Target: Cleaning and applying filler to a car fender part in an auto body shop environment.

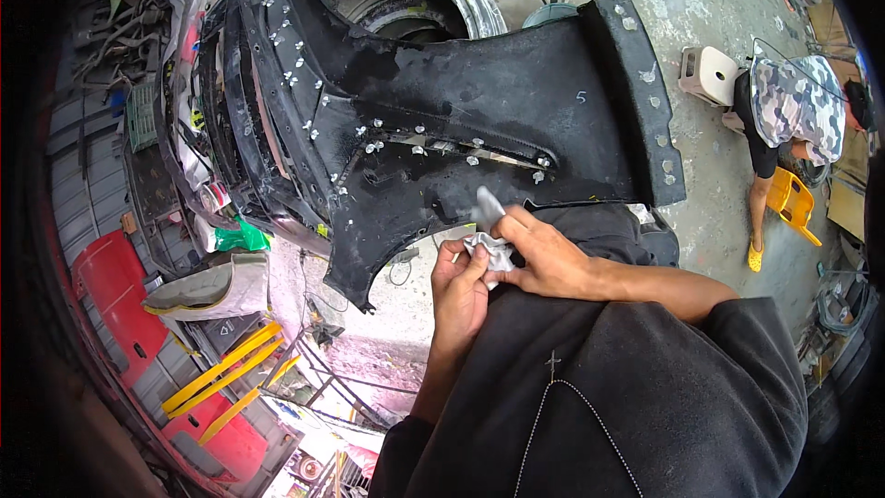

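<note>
Close in front of my body, a crumpled white rag is bunched between my two hands. Thumb and fingers of my left hand pinch it from one side. My right hand grips it from the other, and a pale tip sticks up above the fist, slightly blurred. Just beyond lies a large black car fender panel, with a curved wheel-arch edge. Whitish lumps dot its ribs and a long slot. Both hands are beside the panel's near edge; the fingers hide part of the rag.
Behind the panel lie tyres. More stacked body panels stand at left, with red panels and yellow bars lower down. At right, a person in a camouflage shirt bends near a white stool and a yellow plastic chair.
</note>
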Demonstrator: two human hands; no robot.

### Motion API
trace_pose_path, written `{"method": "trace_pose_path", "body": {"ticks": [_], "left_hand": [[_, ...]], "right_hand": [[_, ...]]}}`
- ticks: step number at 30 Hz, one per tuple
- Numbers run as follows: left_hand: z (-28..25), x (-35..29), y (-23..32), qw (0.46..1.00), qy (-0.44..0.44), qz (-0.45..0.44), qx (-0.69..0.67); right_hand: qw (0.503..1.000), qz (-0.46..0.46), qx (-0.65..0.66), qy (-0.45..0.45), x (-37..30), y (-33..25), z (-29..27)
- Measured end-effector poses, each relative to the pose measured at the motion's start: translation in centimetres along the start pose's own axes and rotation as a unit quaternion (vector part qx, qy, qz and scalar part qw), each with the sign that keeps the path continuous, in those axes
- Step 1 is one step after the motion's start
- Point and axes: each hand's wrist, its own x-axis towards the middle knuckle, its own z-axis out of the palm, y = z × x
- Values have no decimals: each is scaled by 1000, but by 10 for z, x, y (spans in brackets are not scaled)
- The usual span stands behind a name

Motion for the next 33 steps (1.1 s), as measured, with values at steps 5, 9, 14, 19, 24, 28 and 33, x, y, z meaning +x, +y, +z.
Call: {"method": "trace_pose_path", "body": {"ticks": [5, 9, 14, 19, 24, 28, 33], "left_hand": [[-7, -5, 20, 984, -32, 37, 172], [-18, -7, 23, 943, -56, 103, 312], [1, -10, 11, 890, 3, 196, 412], [3, -11, 6, 908, -1, 218, 358], [-6, -3, 7, 958, -120, 157, 209], [-14, -2, -6, 957, -108, 162, 216], [-24, 18, -15, 955, -91, 205, 193]], "right_hand": [[996, -63, 38, 53, 3, 3, -10], [967, 118, 223, -45, -3, 3, -15], [912, 164, 374, -38, -5, -11, -13], [916, 166, 365, -3, -9, -18, -9], [927, 149, 343, -30, -14, -13, -12], [976, 92, 195, 14, -10, -22, -8], [999, 27, -5, 26, 14, -21, -1]]}}
